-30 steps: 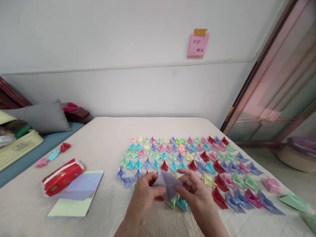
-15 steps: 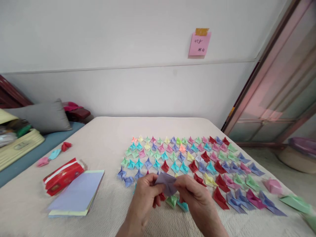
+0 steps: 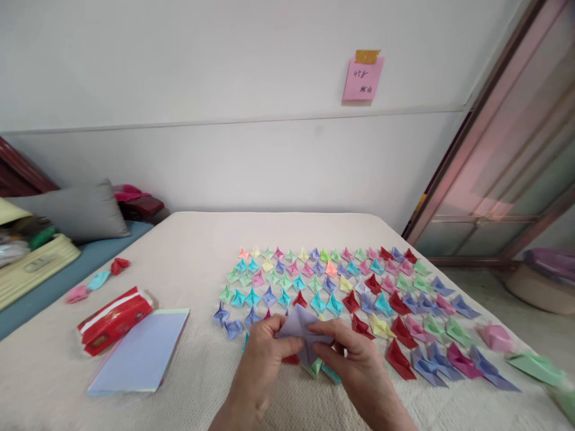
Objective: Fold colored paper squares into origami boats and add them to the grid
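Pinching a creased lilac paper [image 3: 297,322] from both sides, in the head view, the left hand [image 3: 263,353] and right hand [image 3: 354,354] press thumbs against bent fingers. The pointed, kite-like fold sits above nubbly cream cloth [image 3: 202,359], among sharp-peaked paper shapes [image 3: 333,304]. Leftward, a glossy, crinkled red packet [image 3: 114,321] lies beside smooth, flat sheets [image 3: 142,353].

Covered and cropped

The bare left hand [image 3: 264,348] and bare right hand [image 3: 353,353] cover side corners of the lavender folded paper [image 3: 300,323], which partly hides small coloured paper shapes [image 3: 314,369] behind it. The bottom edge cuts both forearms [image 3: 238,400]; the right edge, a blurred pale-green paper piece [image 3: 564,402] and tan round bin [image 3: 534,290]. Lower handwriting [image 3: 366,90] on the square pink paper note [image 3: 359,81] is too small to read.
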`<state>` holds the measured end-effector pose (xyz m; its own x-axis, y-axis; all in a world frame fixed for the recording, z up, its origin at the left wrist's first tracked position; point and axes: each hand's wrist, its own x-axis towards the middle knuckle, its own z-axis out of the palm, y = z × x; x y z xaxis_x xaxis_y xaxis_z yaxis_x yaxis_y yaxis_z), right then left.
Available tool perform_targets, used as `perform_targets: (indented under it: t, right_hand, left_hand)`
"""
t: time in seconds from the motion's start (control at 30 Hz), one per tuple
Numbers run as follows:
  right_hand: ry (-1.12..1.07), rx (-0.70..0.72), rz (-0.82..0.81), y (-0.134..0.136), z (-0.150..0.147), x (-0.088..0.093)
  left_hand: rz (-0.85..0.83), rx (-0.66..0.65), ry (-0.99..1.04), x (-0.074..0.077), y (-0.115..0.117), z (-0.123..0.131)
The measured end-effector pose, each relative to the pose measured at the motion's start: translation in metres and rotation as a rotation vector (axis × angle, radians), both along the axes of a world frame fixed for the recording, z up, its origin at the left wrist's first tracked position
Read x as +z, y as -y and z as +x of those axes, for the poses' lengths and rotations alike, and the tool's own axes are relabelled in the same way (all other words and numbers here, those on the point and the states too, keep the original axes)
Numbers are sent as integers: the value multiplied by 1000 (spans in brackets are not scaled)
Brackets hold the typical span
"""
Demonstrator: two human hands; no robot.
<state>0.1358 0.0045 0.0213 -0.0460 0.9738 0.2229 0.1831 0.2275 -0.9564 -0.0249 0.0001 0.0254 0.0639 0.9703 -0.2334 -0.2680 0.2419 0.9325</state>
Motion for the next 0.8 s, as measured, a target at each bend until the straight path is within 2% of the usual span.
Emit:
perform_targets:
  t: [0.1,0.23,0.3,0.4,0.6,0.73,0.8]
  right_hand:
    - [-51,-23,-5,0,0,1]
    - [-174,14,-44,-1,4,-1]
    - [-220,32,-59,-1,5,-4]
    - [-265,62,-67,-1,6,-7]
    - [-292,78,-88,2,4,-5]
    - [-259,22,-78,3,5,-5]
    - [-188,-33,-10,2,4,-5]
  left_hand:
    - [51,-5,46,0,0,2]
    - [199,100,-4,4,5,6]
    - [315,121,-91,5,8,7]
    - [418,76,-277,7,11,5]
    - [426,62,-290,3,8,3]
    - [435,145,-324,1,7,4]
    - [458,178,-365,2,7,5]
